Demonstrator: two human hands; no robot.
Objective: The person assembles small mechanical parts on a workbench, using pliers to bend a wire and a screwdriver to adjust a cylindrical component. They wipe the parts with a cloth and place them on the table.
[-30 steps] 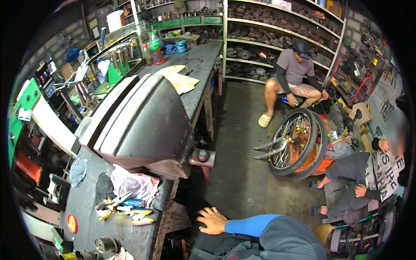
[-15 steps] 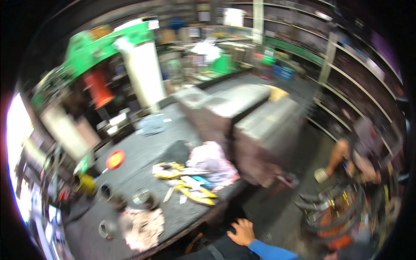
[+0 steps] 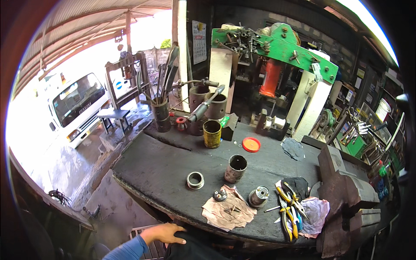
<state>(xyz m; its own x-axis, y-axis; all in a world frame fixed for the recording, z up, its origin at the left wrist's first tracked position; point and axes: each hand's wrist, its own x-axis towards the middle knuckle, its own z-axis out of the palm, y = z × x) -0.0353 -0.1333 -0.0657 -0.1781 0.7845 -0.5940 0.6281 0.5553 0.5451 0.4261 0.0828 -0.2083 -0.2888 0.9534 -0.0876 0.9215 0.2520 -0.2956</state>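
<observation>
My left hand (image 3: 164, 234), below a blue sleeve, lies with fingers stretched out and thumb apart on my dark-clothed leg, holding nothing. My right hand is out of view. Just beyond the left hand is the near edge of a dark workbench (image 3: 173, 169). On it, a stained cloth (image 3: 242, 214) carries a small round black part (image 3: 220, 195). A cylindrical metal part (image 3: 258, 197) stands at that cloth's right edge. Behind are a metal ring (image 3: 195, 180) and a dark hollow cylinder (image 3: 236, 169). Several yellow-handled pliers (image 3: 286, 216) lie farther right, beside a pinkish rag (image 3: 315, 211).
A heavy vise (image 3: 346, 195) borders the bench at right. A yellow can (image 3: 212, 134), a red lid (image 3: 251, 144) and a can of rods (image 3: 161, 116) are farther back. A green-topped press (image 3: 281, 47) stands behind. A white truck (image 3: 80, 108) is outside at left.
The view has swung left, bringing the truck and the bench's left end into sight. My right hand has left the picture; my left hand has come into it.
</observation>
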